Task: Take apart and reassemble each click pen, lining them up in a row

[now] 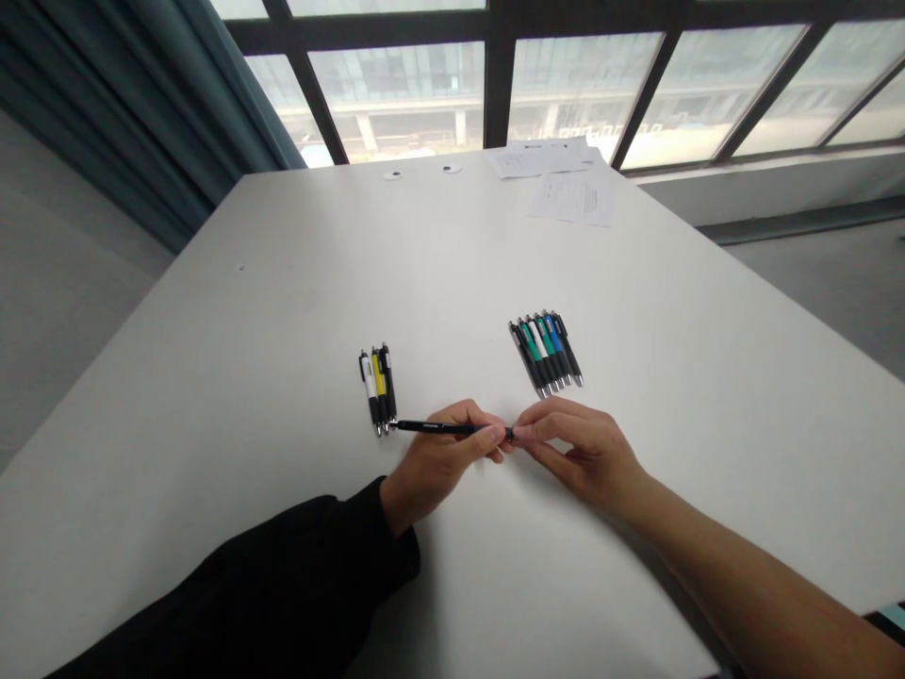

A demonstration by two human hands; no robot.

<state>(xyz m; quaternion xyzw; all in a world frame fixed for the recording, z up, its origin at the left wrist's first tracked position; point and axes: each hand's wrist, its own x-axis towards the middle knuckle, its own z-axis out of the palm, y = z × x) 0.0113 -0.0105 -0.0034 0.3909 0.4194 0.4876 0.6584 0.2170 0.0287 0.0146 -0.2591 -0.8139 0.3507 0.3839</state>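
A black click pen (428, 427) lies nearly level across my fingers, its clicker end pointing left. My left hand (442, 462) is closed around the barrel, thumb on top. At the pen's right end, the fingertips of my right hand (594, 448) pinch its tip, which they partly hide. Just beyond the clicker end, three pens lie side by side: a white one (370, 385), a yellow one (380, 377) and a black one (388, 377). Above my right hand is a neat row of several pens with green (530, 341), white and blue (552, 335) barrels and black grips.
The white table (283, 311) stretches to a window (396, 104) at the back. Printed papers (572, 196) lie at its far edge, with two small white pieces (451, 170) to their left. A blue-grey curtain (162, 104) hangs at the far left.
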